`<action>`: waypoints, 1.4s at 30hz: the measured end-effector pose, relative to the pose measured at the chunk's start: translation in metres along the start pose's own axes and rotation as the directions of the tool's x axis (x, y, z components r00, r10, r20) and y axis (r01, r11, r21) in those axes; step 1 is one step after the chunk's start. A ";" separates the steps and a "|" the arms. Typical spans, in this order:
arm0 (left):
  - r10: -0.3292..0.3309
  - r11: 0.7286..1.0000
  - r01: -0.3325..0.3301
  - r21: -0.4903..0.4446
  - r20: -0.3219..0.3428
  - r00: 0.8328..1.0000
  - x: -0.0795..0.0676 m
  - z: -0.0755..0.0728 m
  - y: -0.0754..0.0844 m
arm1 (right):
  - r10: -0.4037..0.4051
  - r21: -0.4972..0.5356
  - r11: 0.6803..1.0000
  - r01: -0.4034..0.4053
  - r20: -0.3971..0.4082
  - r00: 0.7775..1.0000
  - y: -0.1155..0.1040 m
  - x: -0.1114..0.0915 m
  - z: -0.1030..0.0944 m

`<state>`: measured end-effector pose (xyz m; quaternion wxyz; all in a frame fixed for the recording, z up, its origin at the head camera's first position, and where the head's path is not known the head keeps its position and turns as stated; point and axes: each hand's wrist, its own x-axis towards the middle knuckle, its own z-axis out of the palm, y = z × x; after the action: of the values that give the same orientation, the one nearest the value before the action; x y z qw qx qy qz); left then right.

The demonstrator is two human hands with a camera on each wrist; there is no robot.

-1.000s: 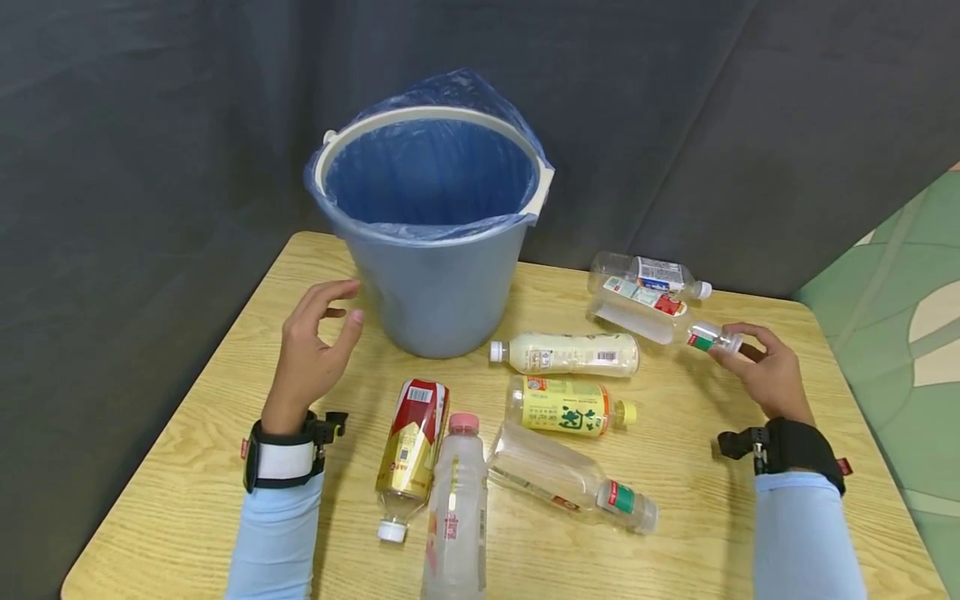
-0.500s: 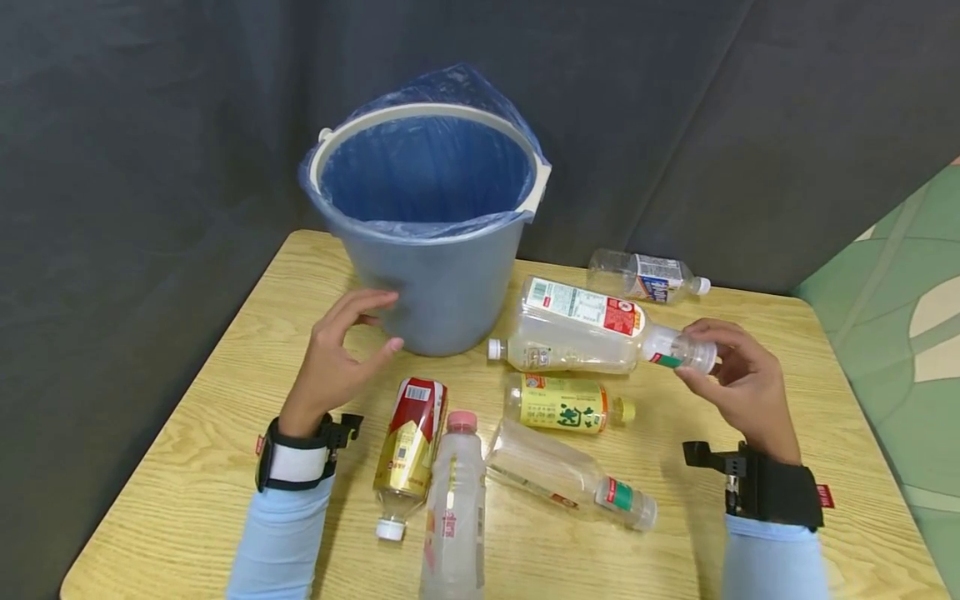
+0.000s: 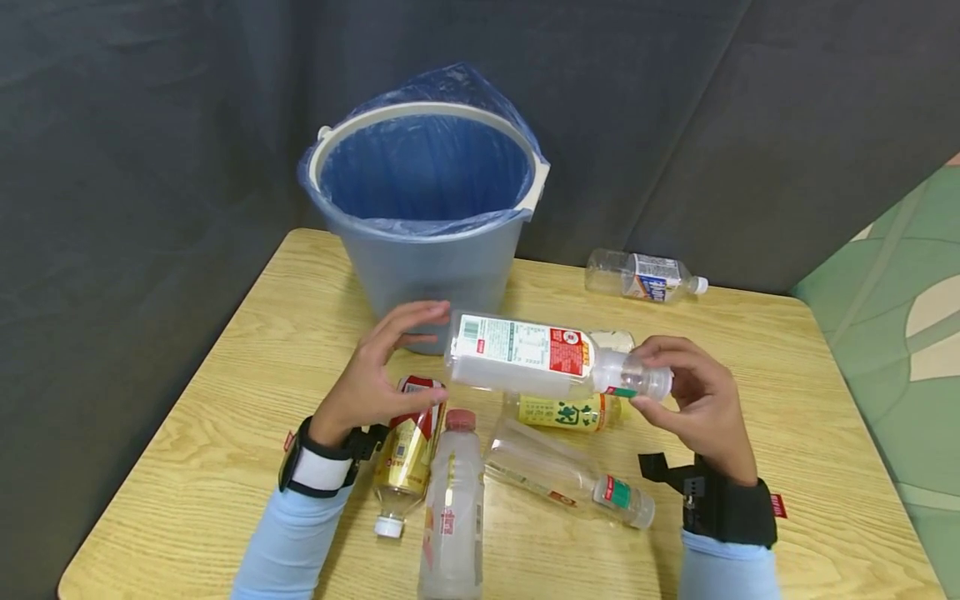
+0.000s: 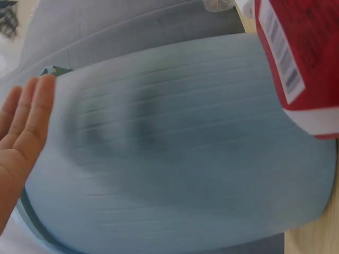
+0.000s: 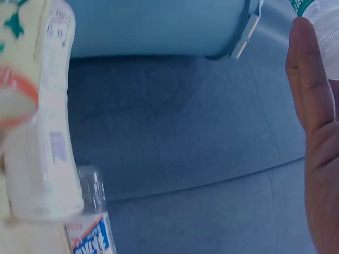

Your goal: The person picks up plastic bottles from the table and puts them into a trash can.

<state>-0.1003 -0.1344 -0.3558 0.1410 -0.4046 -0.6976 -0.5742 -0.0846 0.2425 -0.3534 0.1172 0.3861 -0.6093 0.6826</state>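
Note:
A clear plastic bottle [image 3: 517,354] with a white and red label lies sideways in the air over the table. My right hand [image 3: 697,400] pinches it by the neck, thumb below and fingers above. At its base end my left hand [image 3: 378,375] is spread, thumb and fingers apart, fingertips right beside the bottle's bottom. The left wrist view shows straight fingers [image 4: 32,116] in front of the grey-blue bucket. Behind the held bottle, a cream bottle is mostly hidden and a yellow-labelled bottle [image 3: 558,412] partly covered.
A bucket [image 3: 431,275] with a blue liner stands at the back. On the table lie a red-gold bottle [image 3: 408,454], a pink-capped bottle [image 3: 453,525], a clear bottle [image 3: 547,458] with a green neck band and, far right, a small clear bottle [image 3: 645,275].
The right hand has lifted the clear bottle from the back right and brought it left and nearer. The left hand has moved right to the bottle's base.

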 end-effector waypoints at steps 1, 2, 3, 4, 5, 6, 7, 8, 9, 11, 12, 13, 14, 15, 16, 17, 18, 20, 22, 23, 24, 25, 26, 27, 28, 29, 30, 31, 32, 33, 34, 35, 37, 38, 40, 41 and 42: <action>0.015 1.000 -0.015 -0.002 0.002 1.000 0.000 0.001 0.001 | -0.009 0.004 1.000 0.009 0.007 1.000 0.001 0.000 0.002; 0.029 1.000 -0.029 -0.002 0.002 1.000 0.001 0.002 0.002 | -0.021 0.012 1.000 0.021 0.014 1.000 0.002 0.000 0.004; 0.043 0.999 -0.043 -0.005 0.001 0.999 0.001 0.002 0.002 | -0.031 0.015 0.999 0.030 0.019 0.999 0.002 0.000 0.006; 0.057 0.998 -0.057 -0.009 0.000 0.998 0.001 0.003 0.003 | -0.040 0.022 0.999 0.040 0.022 0.999 0.004 0.000 0.008; 0.069 0.997 -0.069 -0.017 -0.002 0.998 0.001 0.003 0.003 | -0.050 0.027 0.998 0.049 0.026 0.998 0.004 0.000 0.010; 0.078 0.997 -0.078 -0.026 -0.005 0.997 0.001 0.004 0.003 | -0.056 0.030 0.998 0.055 0.029 0.998 0.005 0.000 0.012; 0.084 0.996 -0.084 -0.036 -0.008 0.996 0.001 0.004 0.004 | -0.059 0.030 0.998 0.058 0.031 0.998 0.005 0.000 0.013; 0.089 0.995 -0.089 -0.046 -0.012 0.996 0.001 0.004 0.004 | -0.059 0.029 0.998 0.058 0.030 0.998 0.006 0.001 0.014; 0.095 0.994 -0.096 -0.054 -0.015 0.995 0.001 0.004 0.004 | -0.057 0.027 0.998 0.056 0.029 0.998 0.006 0.000 0.014; 0.104 0.993 -0.105 -0.055 -0.021 0.994 0.001 0.003 0.005 | -0.050 0.024 0.998 0.049 0.030 0.998 0.005 0.000 0.015; 0.108 0.993 -0.109 -0.049 -0.023 0.994 0.000 0.003 0.005 | -0.046 0.022 0.999 0.045 0.031 0.998 0.005 0.000 0.015; 0.114 0.992 -0.115 -0.046 -0.025 0.993 0.000 0.003 0.004 | -0.042 0.019 0.999 0.042 0.032 0.999 0.005 -0.001 0.015; 0.121 0.992 -0.122 -0.042 -0.026 0.992 0.000 0.003 0.004 | -0.042 0.019 0.999 0.041 0.032 0.999 0.005 -0.001 0.015; 0.129 0.991 -0.130 -0.038 -0.028 0.991 0.000 0.003 0.004 | -0.039 0.017 0.999 0.038 0.034 0.999 0.005 -0.001 0.015; 0.136 0.990 -0.137 -0.034 -0.030 0.990 0.000 0.003 0.004 | -0.037 0.013 0.999 0.036 0.036 0.999 0.005 -0.001 0.015; 0.143 0.989 -0.144 -0.027 -0.034 0.989 0.000 0.003 0.005 | -0.034 0.008 0.999 0.034 0.038 0.999 0.005 -0.001 0.015; 0.151 0.988 -0.151 -0.022 -0.038 0.988 0.000 0.003 0.005 | -0.029 0.001 1.000 0.029 0.041 0.999 0.005 -0.001 0.016; 0.166 0.986 -0.167 -0.010 -0.046 0.985 -0.001 0.001 0.007 | -0.015 -0.026 1.000 0.016 0.047 0.999 0.005 0.000 0.017; 0.175 0.985 -0.175 0.007 -0.058 0.983 -0.001 0.000 0.009 | -0.002 -0.063 0.998 0.006 0.052 0.999 0.005 0.001 0.018; 0.176 0.984 -0.176 0.012 -0.062 0.982 -0.001 -0.002 0.010 | 0.003 -0.081 0.997 0.001 0.055 0.998 0.005 0.002 0.019; 0.177 0.984 -0.177 0.010 -0.064 0.982 -0.002 -0.003 0.011 | 0.010 -0.100 0.995 -0.004 0.056 0.998 0.005 0.002 0.020; 0.179 0.984 -0.179 0.005 -0.066 0.982 -0.002 -0.004 0.012 | 0.010 -0.114 0.993 -0.004 0.055 0.998 0.005 0.002 0.020; 0.179 0.984 -0.180 -0.002 -0.069 0.981 -0.002 -0.006 0.013 | 0.005 -0.117 0.993 0.001 0.053 0.999 0.005 0.002 0.019; 0.181 0.983 -0.182 -0.006 -0.073 0.981 -0.002 -0.009 0.013 | 0.000 -0.112 0.994 0.006 0.051 0.999 0.005 0.002 0.018; 0.184 0.983 -0.185 -0.013 -0.076 0.980 -0.001 -0.012 0.014 | -0.004 -0.105 0.994 0.009 0.045 0.999 0.005 0.002 0.016; 0.185 0.982 -0.187 -0.014 -0.081 0.979 0.000 -0.016 0.016 | -0.012 -0.099 0.995 0.016 0.039 0.999 0.005 0.001 0.013; 0.188 0.982 -0.190 -0.012 -0.090 0.978 0.002 -0.020 0.018 | -0.019 -0.088 0.996 0.021 0.028 0.999 0.005 0.000 0.010; 0.194 0.981 -0.195 -0.005 -0.101 0.976 0.004 -0.025 0.021 | -0.026 -0.075 0.997 0.027 0.016 1.000 0.005 -0.001 0.006; 0.197 0.980 -0.197 0.007 -0.116 0.974 0.007 -0.030 0.024 | -0.026 -0.068 0.997 0.026 0.002 1.000 0.004 -0.002 0.003; 0.200 0.980 -0.199 0.022 -0.133 0.971 0.010 -0.035 0.028 | -0.021 -0.066 0.998 0.020 -0.014 1.000 0.003 -0.003 -0.001; 0.202 0.979 -0.198 0.038 -0.153 0.967 0.013 -0.041 0.032 | -0.016 -0.070 0.997 0.014 -0.031 0.999 0.003 -0.004 -0.004; 0.205 0.979 -0.200 0.046 -0.177 0.963 0.016 -0.046 0.036 | -0.006 -0.075 0.997 0.003 -0.049 0.999 0.002 -0.005 -0.008; 0.213 0.977 -0.205 0.060 -0.226 0.951 0.023 -0.056 0.045 | 0.016 -0.083 0.996 -0.023 -0.082 0.997 0.001 -0.006 -0.013; 0.212 0.977 -0.203 0.061 -0.254 0.944 0.027 -0.061 0.049 | 0.025 -0.090 0.995 -0.034 -0.094 0.995 0.000 -0.007 -0.015; 0.211 0.977 -0.196 0.080 -0.298 0.931 0.034 -0.070 0.058 | 0.036 -0.097 0.994 -0.047 -0.111 0.993 0.001 -0.008 -0.019; 0.210 0.978 -0.192 0.087 -0.321 0.923 0.039 -0.075 0.062 | 0.041 -0.102 0.993 -0.053 -0.116 0.992 0.001 -0.009 -0.021; 0.207 0.978 -0.182 0.104 -0.344 0.916 0.043 -0.080 0.066 | 0.046 -0.108 0.992 -0.059 -0.118 0.992 0.001 -0.010 -0.022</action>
<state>-0.1005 -0.1893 -0.2579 0.3340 -0.3572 -0.6370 -0.5959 -0.0870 0.2656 -0.3604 0.1556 0.3228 -0.6486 0.6715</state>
